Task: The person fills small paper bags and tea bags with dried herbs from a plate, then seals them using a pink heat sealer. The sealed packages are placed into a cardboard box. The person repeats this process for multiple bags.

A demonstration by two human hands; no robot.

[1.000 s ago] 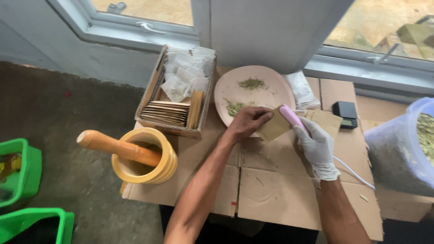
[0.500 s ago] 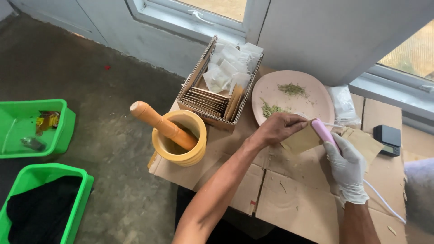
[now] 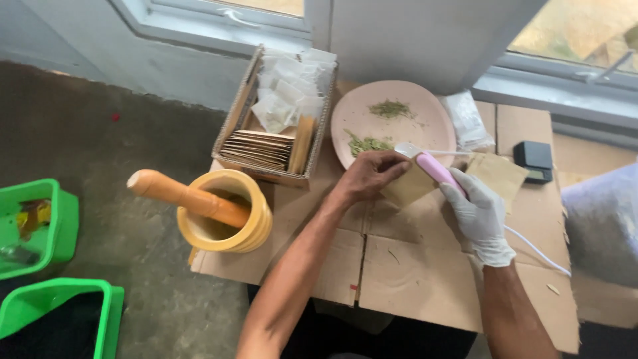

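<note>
My bare left hand pinches a small tan paper pouch just below the pink plate, which carries two small heaps of green dried herb. My right hand, in a white glove, grips a pink and white corded tool whose white tip lies across the pouch's top edge. A thin white cable trails from the tool to the right over the flattened cardboard that covers the work surface.
A yellow mortar with a wooden pestle stands left. Behind it a cardboard tray holds tan pouches and white sachets. Another tan pouch, a black scale and a clear bag sit right. Green bins are on the floor.
The view has swung between frames, so everything shifts in the picture. Both hands stay on the pouch and the tool at the plate's edge.
</note>
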